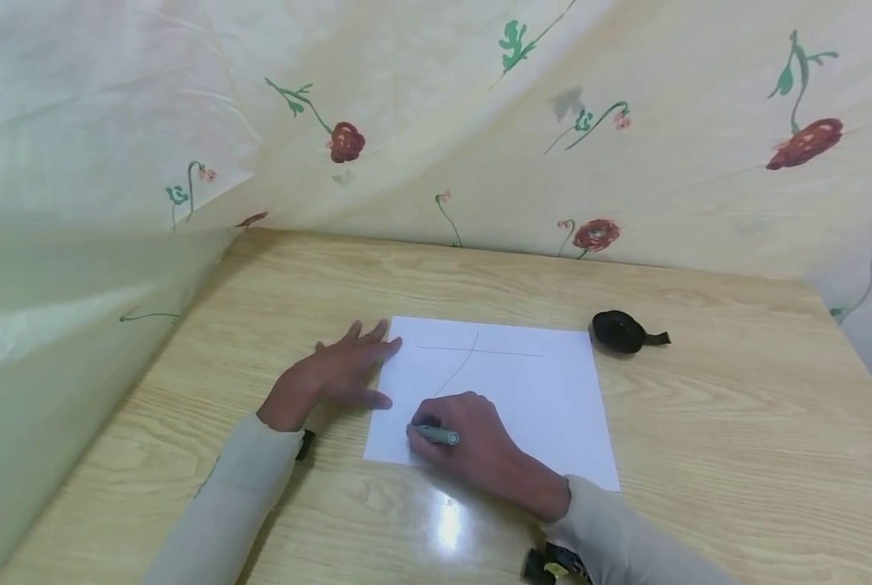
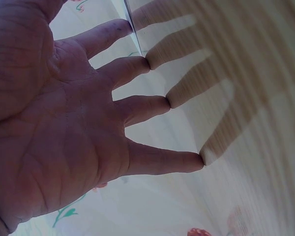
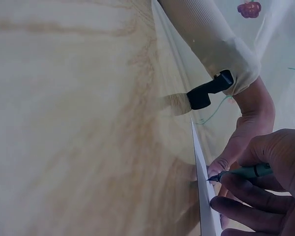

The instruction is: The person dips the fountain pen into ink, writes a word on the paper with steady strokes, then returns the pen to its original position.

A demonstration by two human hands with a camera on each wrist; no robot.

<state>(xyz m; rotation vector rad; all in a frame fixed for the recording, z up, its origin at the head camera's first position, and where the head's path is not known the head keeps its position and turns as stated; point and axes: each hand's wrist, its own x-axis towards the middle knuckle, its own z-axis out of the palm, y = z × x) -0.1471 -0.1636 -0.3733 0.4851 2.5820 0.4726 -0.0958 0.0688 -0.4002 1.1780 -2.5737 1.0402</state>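
A white sheet of paper (image 1: 545,406) lies on the table with a thin straight line across its upper part. A curved line crosses that one and runs down toward the right hand. My right hand (image 1: 483,447) pinches a grey-green pen (image 1: 439,435) over the sheet's lower left. In the right wrist view, the pen's dark tip (image 3: 214,178) is at the paper's surface. My left hand (image 1: 344,370) rests at the sheet's left edge, its fingers spread. The left wrist view shows the left hand's palm (image 2: 73,118) and its fingertips touching down.
A small black pan-shaped thing (image 1: 618,332) with a short handle sits by the sheet's upper right corner. The wood-grain table (image 1: 728,422) is glossy and reflects light. A cloth with printed flowers (image 1: 436,122) hangs behind the table and along its left side.
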